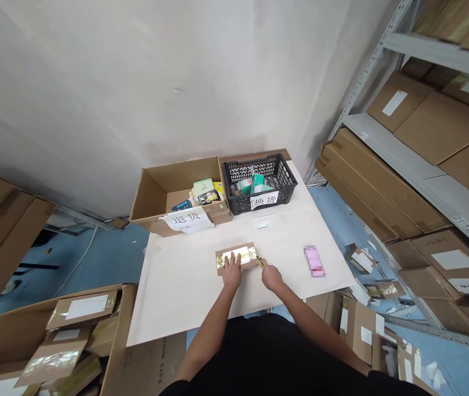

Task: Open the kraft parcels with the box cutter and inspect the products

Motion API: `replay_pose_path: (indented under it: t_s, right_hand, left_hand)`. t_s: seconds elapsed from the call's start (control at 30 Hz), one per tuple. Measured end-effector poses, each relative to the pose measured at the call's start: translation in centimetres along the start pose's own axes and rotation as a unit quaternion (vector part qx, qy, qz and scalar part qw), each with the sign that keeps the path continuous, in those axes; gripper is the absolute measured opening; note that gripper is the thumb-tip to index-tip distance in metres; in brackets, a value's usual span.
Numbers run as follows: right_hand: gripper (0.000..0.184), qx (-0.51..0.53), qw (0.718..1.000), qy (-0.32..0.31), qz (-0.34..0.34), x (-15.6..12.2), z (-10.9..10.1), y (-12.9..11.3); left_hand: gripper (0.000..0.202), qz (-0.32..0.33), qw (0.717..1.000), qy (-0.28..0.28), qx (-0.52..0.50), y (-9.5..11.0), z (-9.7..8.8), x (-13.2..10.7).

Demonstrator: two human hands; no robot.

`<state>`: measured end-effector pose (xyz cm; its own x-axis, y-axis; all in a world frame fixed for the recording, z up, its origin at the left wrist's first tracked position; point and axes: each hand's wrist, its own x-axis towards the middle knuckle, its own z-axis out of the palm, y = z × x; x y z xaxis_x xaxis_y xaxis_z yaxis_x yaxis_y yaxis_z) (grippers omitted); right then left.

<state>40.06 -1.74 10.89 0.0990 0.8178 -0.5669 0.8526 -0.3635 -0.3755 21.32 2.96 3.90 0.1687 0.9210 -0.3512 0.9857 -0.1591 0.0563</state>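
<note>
A small cardboard parcel (219, 265) with shiny tape and a white label lies on the white-covered table (176, 286) in front of me. My left hand (232, 271) rests on top of it with the fingers spread, pressing on its near side. In my right hand (272, 276) is a slim yellow-and-black utility knife (260, 262), its front end at the parcel's right edge. Whether the blade touches the tape is too small to tell.
Behind the parcel stand an open carton (152, 192) of small packs and a black plastic basket (239, 204) with green boxes. A blurred pink item (314, 262) lies to the right. Left is a large carton (119, 330) of parcels; shelving (382, 132) flanks the right.
</note>
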Motion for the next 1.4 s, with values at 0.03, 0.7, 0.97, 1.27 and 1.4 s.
replay_pose_path:
  t_s: [0.03,0.7,0.97,1.27,1.4]
  right_hand:
    - [0.057,0.004,1.0,0.001,-0.005,-0.1,0.2,0.3]
    - [0.094,0.235,0.952,0.149,0.127,8.9,7.1,-6.2]
    - [0.095,0.136,0.984,0.119,0.008,12.3,3.2,-14.9]
    - [0.102,0.1,0.993,0.054,0.044,5.1,8.8,-10.0]
    - [0.118,0.087,0.991,0.091,0.039,7.5,7.3,-12.2]
  left_hand:
    - [0.065,0.001,1.0,0.001,-0.002,0.0,0.0,0.0]
    - [0.064,0.001,0.999,-0.014,-0.049,-9.1,-2.7,-1.1]
    - [0.04,0.038,0.992,-0.077,-0.088,-12.9,-3.1,-4.1]
    - [0.098,0.158,0.986,-0.05,-0.027,-14.6,-1.1,-1.3]
    - [0.092,0.05,0.998,-0.042,-0.011,-12.5,0.8,-2.1]
